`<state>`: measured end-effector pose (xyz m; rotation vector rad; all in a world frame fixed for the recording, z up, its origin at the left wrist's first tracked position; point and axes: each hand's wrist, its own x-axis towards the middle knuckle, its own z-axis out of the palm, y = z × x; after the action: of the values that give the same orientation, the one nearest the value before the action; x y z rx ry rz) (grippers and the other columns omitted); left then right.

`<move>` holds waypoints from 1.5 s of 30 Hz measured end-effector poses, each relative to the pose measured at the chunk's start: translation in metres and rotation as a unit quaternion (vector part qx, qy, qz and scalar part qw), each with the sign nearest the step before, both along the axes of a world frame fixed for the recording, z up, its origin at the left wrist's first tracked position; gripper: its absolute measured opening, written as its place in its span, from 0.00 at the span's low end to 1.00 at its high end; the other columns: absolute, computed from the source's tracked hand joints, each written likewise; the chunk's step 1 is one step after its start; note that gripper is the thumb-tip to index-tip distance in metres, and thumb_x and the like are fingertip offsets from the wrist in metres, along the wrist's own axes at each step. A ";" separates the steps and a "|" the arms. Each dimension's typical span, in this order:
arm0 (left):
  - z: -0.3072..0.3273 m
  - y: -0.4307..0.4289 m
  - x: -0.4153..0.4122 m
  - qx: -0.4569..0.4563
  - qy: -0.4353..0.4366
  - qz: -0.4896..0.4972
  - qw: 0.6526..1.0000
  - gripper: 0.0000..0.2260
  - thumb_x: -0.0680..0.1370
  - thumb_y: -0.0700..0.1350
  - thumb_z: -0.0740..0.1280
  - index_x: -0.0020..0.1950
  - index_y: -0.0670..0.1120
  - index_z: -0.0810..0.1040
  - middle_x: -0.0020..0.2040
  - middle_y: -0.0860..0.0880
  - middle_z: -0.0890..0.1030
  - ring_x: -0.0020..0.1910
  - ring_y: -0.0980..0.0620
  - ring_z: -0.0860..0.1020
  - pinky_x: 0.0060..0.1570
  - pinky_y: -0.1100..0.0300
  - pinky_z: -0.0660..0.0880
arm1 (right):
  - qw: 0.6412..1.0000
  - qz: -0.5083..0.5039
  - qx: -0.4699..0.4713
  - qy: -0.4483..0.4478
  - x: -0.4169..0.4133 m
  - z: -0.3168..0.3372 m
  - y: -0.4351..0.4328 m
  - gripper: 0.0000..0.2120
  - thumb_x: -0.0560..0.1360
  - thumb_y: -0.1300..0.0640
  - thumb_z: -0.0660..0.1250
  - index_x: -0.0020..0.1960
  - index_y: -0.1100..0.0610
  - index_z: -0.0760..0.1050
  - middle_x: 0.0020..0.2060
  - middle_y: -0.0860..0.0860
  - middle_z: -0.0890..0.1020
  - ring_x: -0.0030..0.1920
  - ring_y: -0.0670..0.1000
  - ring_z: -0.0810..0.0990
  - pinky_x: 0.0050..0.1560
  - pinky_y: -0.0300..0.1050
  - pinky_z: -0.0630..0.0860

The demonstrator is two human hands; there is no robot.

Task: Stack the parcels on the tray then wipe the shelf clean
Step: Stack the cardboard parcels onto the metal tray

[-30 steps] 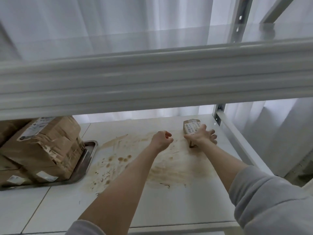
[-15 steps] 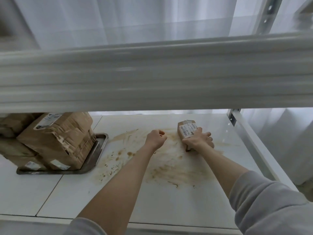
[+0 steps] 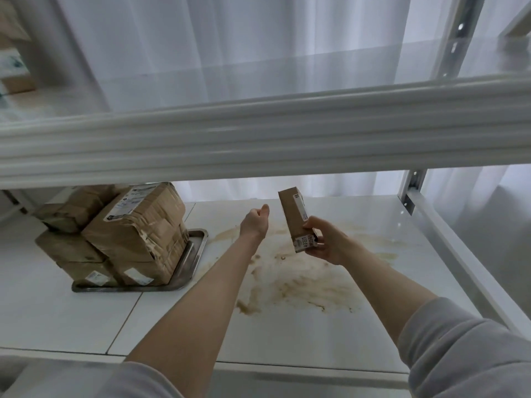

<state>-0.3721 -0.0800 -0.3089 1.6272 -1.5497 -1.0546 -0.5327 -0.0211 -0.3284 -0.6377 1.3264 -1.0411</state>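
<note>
A: From the head view, what is the right hand doing?

B: The right hand [image 3: 324,242] grips a small parcel [image 3: 293,216] by its lower end, with fingers and thumb curled round it. It is a brown cardboard box with a white barcode label near the fingers and another label higher up. It stands nearly upright, leaning a little to the left, and is held clear of the shelf [image 3: 316,334].

A: And the left hand?

B: The left hand [image 3: 254,222] is curled into a loose fist with nothing in it, thumb uppermost. It hangs above the shelf just left of the small parcel, not touching it.

A: Where are the other boxes?

B: The stacked parcels [image 3: 138,234] sit on a metal tray [image 3: 195,248] at the left of the shelf, well apart from both hands. They are brown, creased and taped, in at least two layers, and several carry white labels. The large one on top lies tilted.

A: How does the shelf surface look?

B: It is white, with a brown stain [image 3: 301,280] smeared across the middle, under and in front of both hands. A thin streak of the stain runs close to the tray's far right corner.

A: Anything else around it?

B: An upper shelf [image 3: 287,133] crosses the view above the hands, blurred. A perforated upright post [image 3: 412,191] stands at the right rear corner, and a white curtain [image 3: 230,38] hangs behind. A grey sleeve [image 3: 459,354] is pushed up the right forearm.
</note>
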 end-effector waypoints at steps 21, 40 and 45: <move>0.032 0.027 0.063 0.083 0.078 -0.057 0.992 0.22 0.71 0.53 0.74 0.59 0.44 0.76 0.53 0.44 0.81 0.52 0.45 0.79 0.52 0.50 0.78 | 0.883 0.019 -0.197 0.426 0.072 0.032 0.020 0.15 0.77 0.53 0.65 0.61 0.56 0.79 0.55 0.52 0.78 0.57 0.54 0.78 0.60 0.52 0.76; 0.040 0.044 0.080 -0.021 0.091 -0.123 0.988 0.39 0.67 0.33 0.75 0.71 0.48 0.58 0.59 0.48 0.74 0.61 0.46 0.74 0.54 0.52 0.74 | 0.880 0.008 -0.187 0.436 0.084 0.031 0.024 0.17 0.71 0.49 0.72 0.56 0.55 0.77 0.54 0.53 0.78 0.52 0.51 0.75 0.45 0.44 0.75; 0.039 0.045 0.087 -0.033 0.078 -0.178 0.980 0.42 0.67 0.27 0.71 0.73 0.53 0.57 0.60 0.49 0.70 0.59 0.49 0.70 0.58 0.48 0.75 | 0.897 0.021 -0.160 0.411 0.081 0.026 0.021 0.37 0.65 0.48 0.78 0.68 0.56 0.66 0.62 0.57 0.73 0.58 0.54 0.74 0.58 0.49 0.76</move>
<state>-0.2854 -0.0353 -0.2701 1.2144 -1.7876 -1.2680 -0.4520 -0.0005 -0.3027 -1.4622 1.8576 -0.9935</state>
